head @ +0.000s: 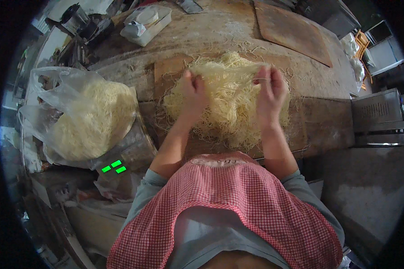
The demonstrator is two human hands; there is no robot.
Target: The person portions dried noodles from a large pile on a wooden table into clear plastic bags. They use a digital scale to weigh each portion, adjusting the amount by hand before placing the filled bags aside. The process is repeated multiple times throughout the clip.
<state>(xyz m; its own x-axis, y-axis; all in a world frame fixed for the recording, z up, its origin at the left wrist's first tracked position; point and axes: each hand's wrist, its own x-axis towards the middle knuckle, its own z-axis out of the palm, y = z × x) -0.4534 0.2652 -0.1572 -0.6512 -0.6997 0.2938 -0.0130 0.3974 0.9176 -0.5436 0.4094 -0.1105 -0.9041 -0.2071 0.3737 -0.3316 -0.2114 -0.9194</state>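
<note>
A large loose heap of thin pale-yellow noodles (pixel 227 111) lies before me on a brown board (pixel 165 69). My left hand (pixel 193 90), blurred, is at the heap's left side. Across from it my right hand (pixel 272 84) is at the upper right, fingers curled. A stretch of noodle strands (pixel 230 72) spans between the two hands over the heap, and both hands grip its ends. To the left, a clear plastic bag (pixel 52 80) holds more of the same noodles (pixel 97 117).
A translucent plastic tub (pixel 158 28) with a round lid stands at the back left, near a dark metal appliance (pixel 75 20). A thin brown board (pixel 293 32) lies at the back right of the wooden table (pixel 326 124). Stray strands (pixel 247 47) are scattered behind the heap.
</note>
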